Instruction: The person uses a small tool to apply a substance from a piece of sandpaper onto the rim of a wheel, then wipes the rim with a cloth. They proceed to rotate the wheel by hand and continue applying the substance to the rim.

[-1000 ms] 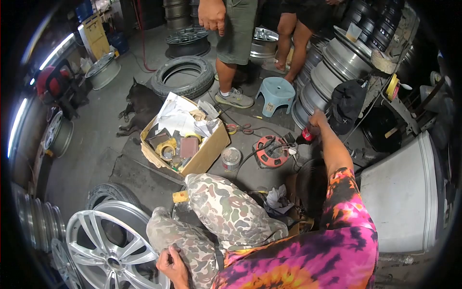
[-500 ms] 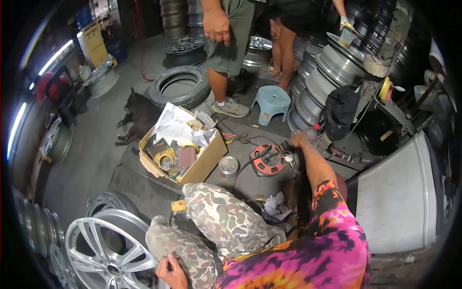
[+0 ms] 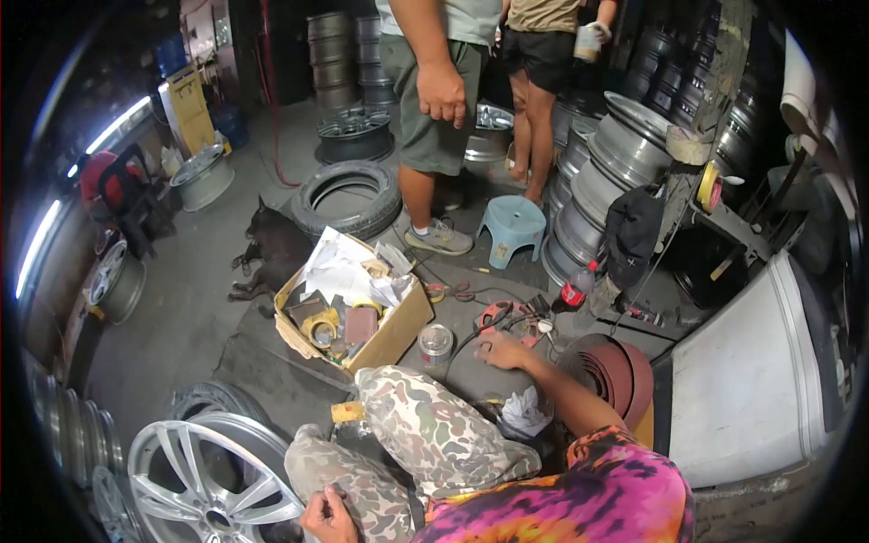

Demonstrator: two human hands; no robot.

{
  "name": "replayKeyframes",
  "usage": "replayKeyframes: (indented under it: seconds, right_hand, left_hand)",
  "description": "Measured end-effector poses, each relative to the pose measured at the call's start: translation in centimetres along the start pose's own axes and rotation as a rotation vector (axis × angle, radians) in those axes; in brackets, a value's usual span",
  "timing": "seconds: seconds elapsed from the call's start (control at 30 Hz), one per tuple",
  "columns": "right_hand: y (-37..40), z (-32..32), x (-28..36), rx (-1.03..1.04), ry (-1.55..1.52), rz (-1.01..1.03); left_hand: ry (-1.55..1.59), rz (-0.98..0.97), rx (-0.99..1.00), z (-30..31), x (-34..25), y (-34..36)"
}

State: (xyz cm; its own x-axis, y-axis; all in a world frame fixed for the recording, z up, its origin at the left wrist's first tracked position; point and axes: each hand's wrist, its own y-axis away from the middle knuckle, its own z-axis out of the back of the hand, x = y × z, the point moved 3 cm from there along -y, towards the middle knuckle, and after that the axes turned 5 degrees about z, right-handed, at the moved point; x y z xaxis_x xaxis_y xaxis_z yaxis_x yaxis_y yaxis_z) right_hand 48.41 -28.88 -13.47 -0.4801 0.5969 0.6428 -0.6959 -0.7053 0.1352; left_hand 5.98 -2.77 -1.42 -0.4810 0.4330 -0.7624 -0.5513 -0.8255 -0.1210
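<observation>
My left hand (image 3: 328, 518) rests by my camouflage-clad knee, its fingers curled with nothing visible in them. Out in front, my right hand (image 3: 503, 350) hovers low over the floor with its fingers loosely spread and nothing seen in them. It is beside the red cable reel (image 3: 498, 317), part of which it hides, and to the right of a small tin (image 3: 435, 341). A cola bottle with a red cap (image 3: 577, 287) stands beyond the reel. Red-handled scissors (image 3: 450, 291) lie behind the tin. Crumpled white cloth (image 3: 524, 414) is nearer my lap.
An open cardboard box (image 3: 389, 330) of papers and tape stands ahead. Beyond are a tyre (image 3: 348, 199), a blue stool (image 3: 513, 231) and two standing people. A dark dog (image 3: 274, 249) lies left; an alloy wheel (image 3: 213, 480) is nearer. A brown roll (image 3: 608, 376) stands right.
My right hand has drawn back from the bottle toward me and to the left, leaving the bottle standing. The farther person's hand with a container has moved left. The view has shifted slightly.
</observation>
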Motion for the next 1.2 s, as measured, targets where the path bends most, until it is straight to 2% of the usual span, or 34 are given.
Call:
replayKeyframes:
  seconds: [0.1, 0.17, 0.23, 0.5, 0.67, 0.73, 0.9, 1.0, 1.13, 1.17, 1.2]
  right_hand:
    - [1.5, 0.6, 2.6, -0.017, 0.027, 0.04]
    - [2.9, 1.3, 4.0, -0.107, 0.082, 0.122]
    - [3.9, 1.4, 4.8, -0.102, 0.106, 0.048]
    - [7.8, 2.6, 9.8, -0.214, 0.097, 0.192]
    - [9.2, 4.3, 14.6, -0.302, 0.031, 0.208]
    - [9.1, 4.7, 14.8, -0.369, 0.029, 0.303]
    - [8.1, 5.0, 16.5, -0.44, -0.024, 0.311]
    - [6.4, 3.2, 18.8, -0.559, -0.167, 0.362]
    - [4.2, 2.0, 20.0, -0.546, -0.102, 0.454]
    - [3.7, 1.6, 20.5, -0.547, -0.04, 0.529]
    - [3.4, 1.3, 20.8, -0.551, 0.026, 0.604]
  left_hand:
    - [0.051, -0.012, -0.029, -0.2, 1.0, 0.0]
    - [0.07, -0.003, -0.028, -0.2, 1.7, 0.0]
    - [0.125, -0.091, -0.11, -0.2, 1.8, -0.2]
    - [0.178, -0.086, -0.091, 0.2, 3.2, -0.6]
    - [0.222, -0.089, -0.049, 0.0, 3.1, -1.2]
    - [0.202, -0.061, -0.039, 0.3, 2.4, -1.1]
    - [0.13, -0.082, -0.057, 0.6, 2.4, -2.2]
    - [0.095, -0.091, -0.055, 1.2, 2.9, -3.8]
    - [0.051, -0.107, -0.008, -0.1, -0.7, -6.1]
    - [0.021, -0.147, 0.015, -0.5, -1.4, -6.7]
    - [0.029, -0.087, 0.07, -1.1, -1.8, -7.4]
